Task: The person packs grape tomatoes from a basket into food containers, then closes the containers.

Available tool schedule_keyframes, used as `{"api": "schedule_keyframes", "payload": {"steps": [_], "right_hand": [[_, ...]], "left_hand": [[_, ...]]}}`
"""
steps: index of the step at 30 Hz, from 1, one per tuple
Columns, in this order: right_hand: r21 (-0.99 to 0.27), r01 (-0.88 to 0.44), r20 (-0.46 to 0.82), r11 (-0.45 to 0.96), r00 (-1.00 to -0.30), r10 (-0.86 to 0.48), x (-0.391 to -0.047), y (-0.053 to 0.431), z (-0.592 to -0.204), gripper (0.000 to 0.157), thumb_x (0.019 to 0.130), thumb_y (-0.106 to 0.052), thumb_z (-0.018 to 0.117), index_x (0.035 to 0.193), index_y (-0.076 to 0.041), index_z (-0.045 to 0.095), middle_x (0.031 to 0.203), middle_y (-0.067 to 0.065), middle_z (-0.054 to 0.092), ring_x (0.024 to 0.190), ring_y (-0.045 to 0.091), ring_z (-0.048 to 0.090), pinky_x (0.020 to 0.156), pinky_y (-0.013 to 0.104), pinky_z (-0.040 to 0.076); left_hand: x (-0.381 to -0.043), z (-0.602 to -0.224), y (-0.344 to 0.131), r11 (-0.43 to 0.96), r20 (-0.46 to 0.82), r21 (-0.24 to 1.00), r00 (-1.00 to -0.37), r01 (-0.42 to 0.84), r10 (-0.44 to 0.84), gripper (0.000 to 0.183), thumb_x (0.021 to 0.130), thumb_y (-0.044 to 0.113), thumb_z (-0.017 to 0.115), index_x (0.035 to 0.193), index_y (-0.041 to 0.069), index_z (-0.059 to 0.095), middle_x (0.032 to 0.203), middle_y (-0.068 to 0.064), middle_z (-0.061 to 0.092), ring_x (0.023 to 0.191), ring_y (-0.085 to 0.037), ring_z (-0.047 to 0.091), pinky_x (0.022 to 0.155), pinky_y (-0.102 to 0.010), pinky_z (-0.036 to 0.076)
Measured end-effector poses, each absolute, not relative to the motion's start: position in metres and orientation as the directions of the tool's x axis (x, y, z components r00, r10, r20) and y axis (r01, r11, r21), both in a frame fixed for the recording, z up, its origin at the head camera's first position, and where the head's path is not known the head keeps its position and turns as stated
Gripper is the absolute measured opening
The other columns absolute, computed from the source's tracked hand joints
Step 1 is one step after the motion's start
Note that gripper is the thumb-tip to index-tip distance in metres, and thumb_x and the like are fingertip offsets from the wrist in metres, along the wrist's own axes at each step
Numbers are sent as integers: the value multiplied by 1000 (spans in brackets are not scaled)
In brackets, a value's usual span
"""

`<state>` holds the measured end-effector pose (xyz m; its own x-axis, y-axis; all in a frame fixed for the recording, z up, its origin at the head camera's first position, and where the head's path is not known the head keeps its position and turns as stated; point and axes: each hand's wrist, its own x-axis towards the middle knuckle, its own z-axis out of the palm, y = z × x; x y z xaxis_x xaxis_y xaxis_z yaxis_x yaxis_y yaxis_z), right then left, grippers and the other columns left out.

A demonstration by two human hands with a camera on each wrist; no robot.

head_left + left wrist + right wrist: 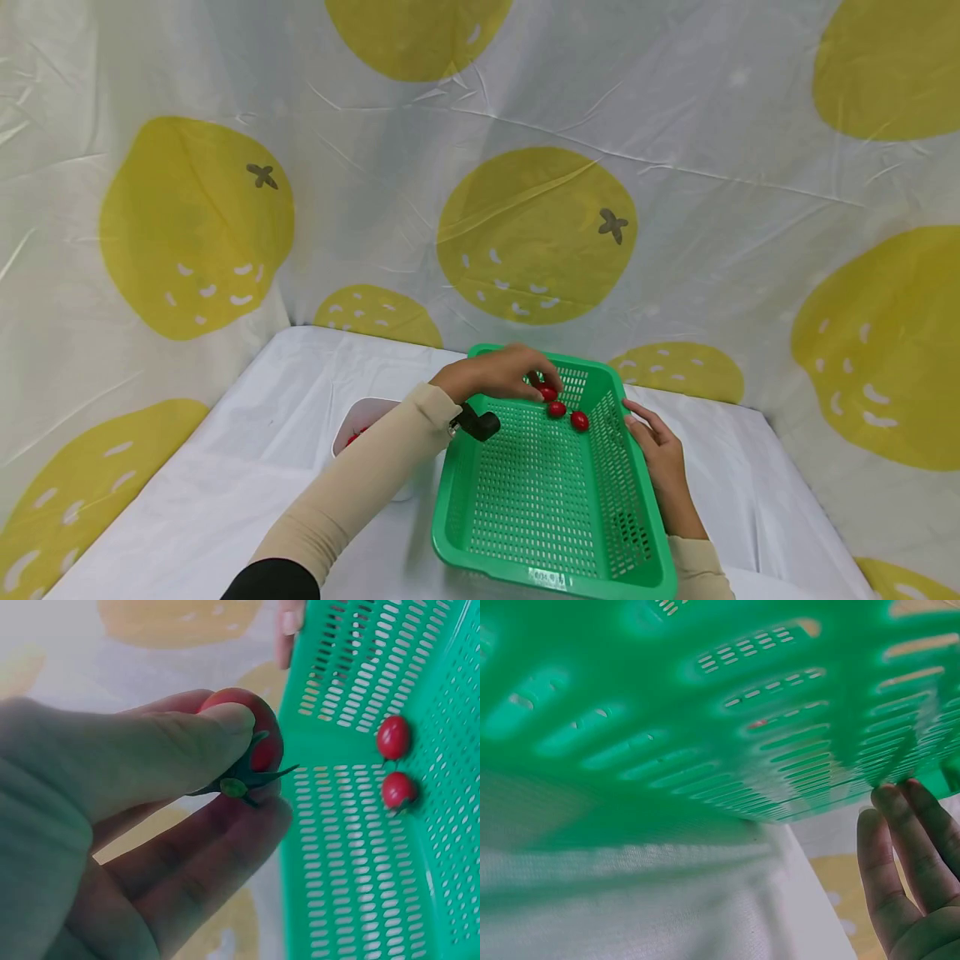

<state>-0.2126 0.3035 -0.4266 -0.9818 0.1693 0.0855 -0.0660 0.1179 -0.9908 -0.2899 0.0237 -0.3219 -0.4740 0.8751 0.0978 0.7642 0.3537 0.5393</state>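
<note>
My left hand [510, 372] is over the far end of a green slotted plastic basket [448, 508]. In the left wrist view its thumb and fingers pinch a red cherry tomato [266, 735] by its sides, the green leafy stem end facing the camera. Two more cherry tomatoes, one nearer [557, 409] and one farther right [579, 422], lie inside the basket toward its far right corner. At the basket's right side, my right hand [663, 467] touches the outside of the rim. Its fingers are nearly straight, fingertips against the green plastic in the right wrist view.
Left of the basket, partly hidden behind my left forearm, stands a white container [367, 408] with red pieces in it. A white cloth [247, 467] covers the table. Behind the table hangs a curtain [360, 192] printed with yellow fruit.
</note>
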Motion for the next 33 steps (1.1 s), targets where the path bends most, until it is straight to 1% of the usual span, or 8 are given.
{"api": "schedule_keyframes", "payload": {"steps": [5, 9, 16, 21, 27, 33], "right_hand": [[-990, -76, 94, 116, -984, 155, -213, 304, -426, 45, 97, -28, 58, 137, -7, 53, 105, -6, 71, 77, 15, 68, 62, 29, 56], [-989, -86, 104, 122, -983, 150, -214, 306, -427, 45, 97, -29, 58, 137, -8, 54, 107, -6, 71, 77, 15, 68, 62, 29, 56], [-992, -77, 92, 102, -985, 149, -213, 305, -426, 46, 97, -28, 58, 137, -7, 53, 105, -7, 71, 77, 15, 68, 62, 29, 56], [-993, -76, 90, 96, -984, 153, -212, 303, -426, 46, 97, -27, 58, 137, -6, 52, 105, -6, 71, 76, 15, 68, 61, 29, 56], [-993, -68, 83, 94, -983, 166, -214, 302, -426, 46, 97, -28, 59, 137, -6, 53, 104, -6, 72, 76, 13, 68, 62, 28, 56], [-994, -62, 76, 93, -984, 163, -213, 303, -426, 47, 97, -28, 59, 137, -6, 52, 105, -6, 72, 76, 14, 68, 62, 28, 56]], "left_hand": [[-287, -312, 3, 357, 174, 506, -498, 786, 850, 26, 92, 6, 64, 117, 12, 67, 116, 0, 65, 101, -13, 63, 86, -19, 49], [-284, -304, -11, 333, 235, 501, -496, 799, 836, 24, 91, 4, 63, 115, 9, 68, 114, -2, 66, 100, -15, 64, 87, -22, 51], [-276, -294, -31, 315, 276, 506, -497, 803, 823, 23, 91, 4, 64, 113, 8, 66, 113, -4, 64, 100, -17, 64, 84, -19, 50], [-270, -292, -50, 342, 277, 483, -511, 806, 814, 22, 91, 5, 65, 112, 9, 66, 110, -2, 64, 97, -15, 64, 81, -19, 52], [-262, -292, -74, 402, 232, 494, -562, 771, 794, 22, 92, 8, 64, 114, 11, 65, 109, 0, 62, 98, -16, 62, 82, -21, 52], [-255, -293, -92, 430, 221, 501, -592, 751, 775, 28, 91, 7, 65, 119, 8, 65, 111, -3, 62, 98, -16, 62, 82, -23, 53]]}}
